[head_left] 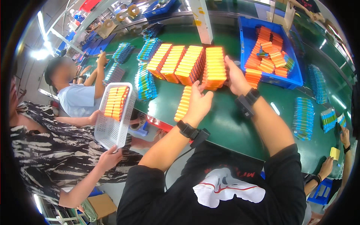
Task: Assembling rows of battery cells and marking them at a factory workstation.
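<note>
Between my two hands stands a tall stack of orange battery packs (214,69), each a row of joined cylinders. My right hand (237,78) presses along the stack's right side, fingers pointing up. At its lower left corner, my left hand (199,100) grips with thumb and fingers. Just left of that stack, touching or nearly so, are more orange stacks (190,63) in a row. A loose orange strip of cells (182,105) lies beside my left hand, partly hidden by it. Another short orange pack (253,77) lies by my right wrist.
A blue bin (296,79) of jumbled orange packs stands at the back right. Blue-green packs (146,80) lie at left, others (303,116) at right. On the left, a person holds a white basket (108,137) with orange packs. A white post (203,26) rises behind the stacks.
</note>
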